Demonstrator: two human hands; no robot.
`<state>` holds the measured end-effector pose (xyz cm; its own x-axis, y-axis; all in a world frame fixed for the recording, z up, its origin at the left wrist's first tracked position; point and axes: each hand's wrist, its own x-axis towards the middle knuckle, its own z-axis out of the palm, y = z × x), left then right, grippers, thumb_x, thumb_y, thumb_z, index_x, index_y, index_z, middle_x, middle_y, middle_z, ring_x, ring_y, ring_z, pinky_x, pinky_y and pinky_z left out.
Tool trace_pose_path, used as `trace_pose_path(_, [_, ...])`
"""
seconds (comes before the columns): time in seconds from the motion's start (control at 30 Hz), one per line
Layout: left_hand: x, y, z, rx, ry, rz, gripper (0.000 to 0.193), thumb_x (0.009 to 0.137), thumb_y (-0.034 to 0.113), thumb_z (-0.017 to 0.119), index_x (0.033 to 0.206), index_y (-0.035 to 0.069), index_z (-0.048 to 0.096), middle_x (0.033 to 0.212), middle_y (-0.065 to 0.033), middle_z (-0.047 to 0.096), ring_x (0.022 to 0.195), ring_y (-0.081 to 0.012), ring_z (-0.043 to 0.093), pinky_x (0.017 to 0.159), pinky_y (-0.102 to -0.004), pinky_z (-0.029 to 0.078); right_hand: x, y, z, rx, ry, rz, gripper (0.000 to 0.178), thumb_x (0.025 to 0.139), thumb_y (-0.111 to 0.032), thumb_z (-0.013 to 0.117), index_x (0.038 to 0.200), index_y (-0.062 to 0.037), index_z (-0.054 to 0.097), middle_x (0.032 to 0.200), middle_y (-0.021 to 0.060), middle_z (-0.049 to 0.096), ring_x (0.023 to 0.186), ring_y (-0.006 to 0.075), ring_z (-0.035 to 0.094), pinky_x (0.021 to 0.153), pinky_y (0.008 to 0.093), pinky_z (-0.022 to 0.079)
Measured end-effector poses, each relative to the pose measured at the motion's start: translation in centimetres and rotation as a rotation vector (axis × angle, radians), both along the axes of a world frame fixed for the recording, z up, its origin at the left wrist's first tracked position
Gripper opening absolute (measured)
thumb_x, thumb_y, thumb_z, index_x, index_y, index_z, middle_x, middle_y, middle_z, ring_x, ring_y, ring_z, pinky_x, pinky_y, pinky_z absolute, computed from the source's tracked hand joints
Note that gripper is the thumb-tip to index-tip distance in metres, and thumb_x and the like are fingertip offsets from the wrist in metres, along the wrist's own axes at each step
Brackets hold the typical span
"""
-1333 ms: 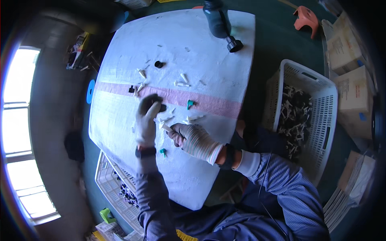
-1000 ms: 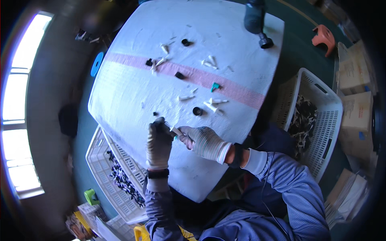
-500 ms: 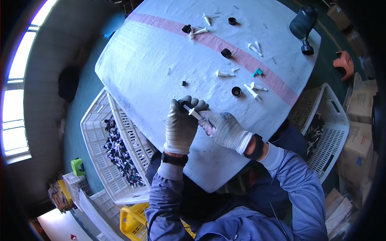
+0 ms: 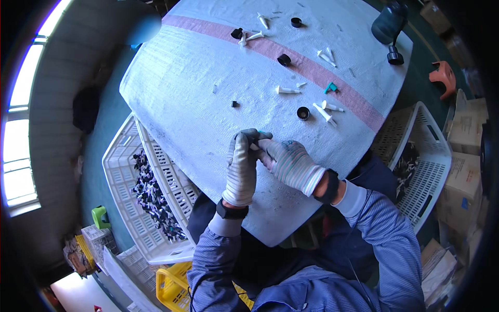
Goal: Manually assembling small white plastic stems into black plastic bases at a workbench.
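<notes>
My L hand [image 4: 243, 162] & R hand [image 4: 290, 162] meet, fingers curled; can't tell how tight grip is or what's inside. Blk cap [image 4: 303, 113] at 2 o'clock; careless R knuckles could knock it rolling.

Across the bench [image 4: 156, 73] we see matt woven sheeting [image 4: 176, 104]; on it, smooth plastic nozzles [image 4: 283, 90]; above it, knitted cloth gloves [image 4: 299, 169]; beside it, plastic crates [image 4: 432, 166].

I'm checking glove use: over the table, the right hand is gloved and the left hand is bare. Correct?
Not quite: the left hand isn't bare. The head view shows it gloved too, over the table with the gloved right hand.
</notes>
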<state>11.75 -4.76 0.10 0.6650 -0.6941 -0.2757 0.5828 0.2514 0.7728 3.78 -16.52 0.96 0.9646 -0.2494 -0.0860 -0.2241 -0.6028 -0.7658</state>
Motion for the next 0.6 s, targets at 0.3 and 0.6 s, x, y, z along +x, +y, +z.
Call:
trace_pose_path(0.3, [-1.9, -0.8, 1.5, -0.061, -0.195, 0.232, 0.034, 0.1, 0.036, 0.048, 0.104, 0.004, 0.056, 0.093, -0.0139, 0.063, 0.089, -0.0252, 0.064, 0.068, -0.0296, 0.053, -0.7, 1.2, 0.4, -0.035, -0.339, -0.052, 0.013, 0.088, -0.015, 0.063, 0.097, -0.0052, 0.062, 0.07, 0.0166, 0.062, 0.066, 0.0349, 0.064, 0.057, 0.0432, 0.05])
trace_pose_path(0.6, [-2.1, -0.8, 2.0, -0.147, -0.182, 0.298, 0.032, 0.1, 0.035, 0.05, 0.104, 0.004, 0.055, 0.096, -0.011, 0.061, 0.099, -0.0272, 0.061, 0.101, -0.0458, 0.042, -0.2, 2.3, 0.4, -0.08, -0.464, -0.046, 0.013, 0.087, -0.017, 0.062, 0.095, -0.0074, 0.059, 0.072, 0.0131, 0.062, 0.067, 0.0321, 0.064, 0.057, 0.0425, 0.049])
